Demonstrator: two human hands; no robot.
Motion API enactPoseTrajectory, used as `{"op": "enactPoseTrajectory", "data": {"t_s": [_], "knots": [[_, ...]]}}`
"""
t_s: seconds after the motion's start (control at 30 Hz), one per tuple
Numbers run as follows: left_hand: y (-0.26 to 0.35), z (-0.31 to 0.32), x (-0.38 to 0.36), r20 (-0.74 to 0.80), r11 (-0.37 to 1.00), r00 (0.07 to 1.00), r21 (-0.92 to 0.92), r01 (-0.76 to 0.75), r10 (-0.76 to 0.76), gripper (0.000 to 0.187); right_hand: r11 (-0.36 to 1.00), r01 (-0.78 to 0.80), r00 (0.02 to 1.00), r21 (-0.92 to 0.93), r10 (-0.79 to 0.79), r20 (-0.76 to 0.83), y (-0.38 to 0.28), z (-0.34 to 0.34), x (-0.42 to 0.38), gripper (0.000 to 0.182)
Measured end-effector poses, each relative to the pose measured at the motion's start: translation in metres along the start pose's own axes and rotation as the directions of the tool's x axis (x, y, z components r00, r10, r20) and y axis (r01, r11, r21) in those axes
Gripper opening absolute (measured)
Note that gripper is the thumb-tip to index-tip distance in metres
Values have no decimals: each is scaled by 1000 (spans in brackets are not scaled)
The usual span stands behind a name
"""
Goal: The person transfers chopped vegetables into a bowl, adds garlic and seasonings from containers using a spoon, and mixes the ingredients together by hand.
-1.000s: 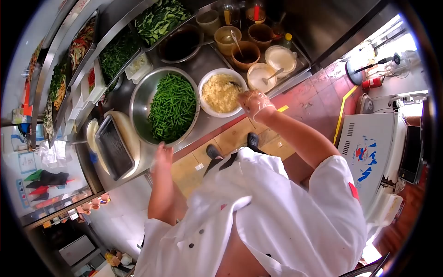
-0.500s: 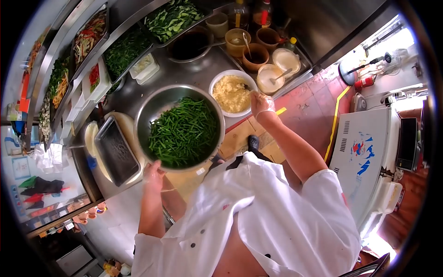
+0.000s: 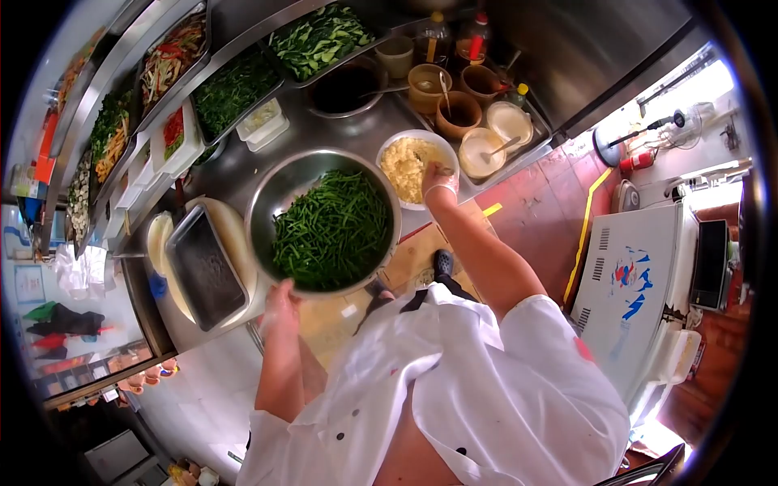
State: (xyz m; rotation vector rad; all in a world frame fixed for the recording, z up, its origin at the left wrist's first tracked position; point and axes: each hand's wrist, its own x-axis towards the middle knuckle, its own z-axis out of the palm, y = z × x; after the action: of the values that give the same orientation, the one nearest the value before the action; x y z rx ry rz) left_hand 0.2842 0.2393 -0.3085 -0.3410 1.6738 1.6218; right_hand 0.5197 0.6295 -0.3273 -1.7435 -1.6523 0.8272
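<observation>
A large steel mixing bowl (image 3: 258,198) holds a heap of cut green stalks (image 3: 332,231), which look like garlic chives. At its near left rim is my left hand (image 3: 281,306), in a clear plastic glove, with the fingers closed on the edge. My right hand (image 3: 438,183), also gloved, is over the right side of a white bowl (image 3: 387,147) of pale yellow minced garlic (image 3: 405,166). Its fingers are closed round a metal spoon (image 3: 445,170), of which only a small part shows.
Sauce pots (image 3: 459,113) and white tubs (image 3: 483,152) stand in a tray at the back right. A dark tray (image 3: 205,267) lies on a round board (image 3: 235,223) at left. Vegetable trays (image 3: 320,40) line the shelf above. A white freezer (image 3: 636,275) is at right.
My right hand has moved left, from beside the white bowl to over it, and closed on the spoon. My left hand stays on the steel bowl's rim. The camera view has shifted slightly.
</observation>
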Motion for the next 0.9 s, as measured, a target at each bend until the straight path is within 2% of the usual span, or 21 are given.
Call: {"op": "enactPoseTrajectory", "data": {"t_s": [0.13, 0.23, 0.27, 0.33, 0.4, 0.5, 0.57, 0.6, 0.63, 0.7, 0.73, 0.77, 0.8, 0.83, 0.87, 0.9], "knots": [[17, 27, -22, -6, 1000, 1000, -23, -19, 19, 35, 980, -190, 981, 56, 192, -19, 10, 0, 14, 41], [25, 44, -40, -23, 998, 998, -26, -64, 63, 36, 998, -61, 997, -8, 60, -48, 43, -9, 26, 40], [24, 43, -41, -10, 996, 997, -29, -83, 83, 38, 994, -22, 1000, -107, 19, -25, 39, -26, 25, 40], [21, 39, -42, -16, 996, 996, 15, -91, 91, 39, 999, 27, 999, -47, -26, 23, 52, -40, 32, 40], [25, 38, -40, -57, 993, 995, 94, -77, 82, 40, 996, 69, 997, 52, -71, 38, 38, -55, 27, 40], [43, 52, -54, -88, 981, 990, 174, -92, 108, 38, 978, 78, 982, 193, -109, 157, -37, -85, -22, 40], [44, 51, -52, -109, 973, 988, 213, -83, 108, 37, 951, 247, 915, 187, -292, 278, -52, -70, -61, 29], [45, 52, -50, -115, 969, 987, 233, -80, 110, 36, 803, 581, 735, 136, -589, 336, -70, -70, -82, 24], [49, 56, -52, -119, 962, 987, 265, -69, 104, 36, 537, 836, 457, 108, -792, 404, -85, -74, -93, 20], [60, 62, -60, -125, 941, 988, 336, -45, 92, 34, 446, 884, 376, 142, -857, 353, -70, -56, -87, 21], [57, 59, -55, -128, 957, 987, 286, -56, 96, 32, 398, 904, 333, 154, -884, 329, -65, -51, -82, 23], [50, 56, -47, -130, 970, 986, 231, -69, 101, 30, 334, 933, 301, 131, -928, 222, -64, -64, -65, 26], [44, 54, -40, -133, 982, 986, 174, -79, 103, 28, 449, 891, 392, 73, -839, 379, -60, -79, -47, 32], [47, 57, -45, -132, 980, 988, 191, -55, 81, 27, 449, 893, 404, 13, -816, 414, -34, -71, -20, 37], [55, 63, -56, -133, 978, 989, 208, -29, 58, 26, 440, 890, 378, 121, -859, 346, -19, -74, 1, 38], [60, 66, -62, -136, 974, 990, 225, -7, 39, 24, 518, 855, 449, 24, -762, 468, -15, -80, 16, 36]]}}
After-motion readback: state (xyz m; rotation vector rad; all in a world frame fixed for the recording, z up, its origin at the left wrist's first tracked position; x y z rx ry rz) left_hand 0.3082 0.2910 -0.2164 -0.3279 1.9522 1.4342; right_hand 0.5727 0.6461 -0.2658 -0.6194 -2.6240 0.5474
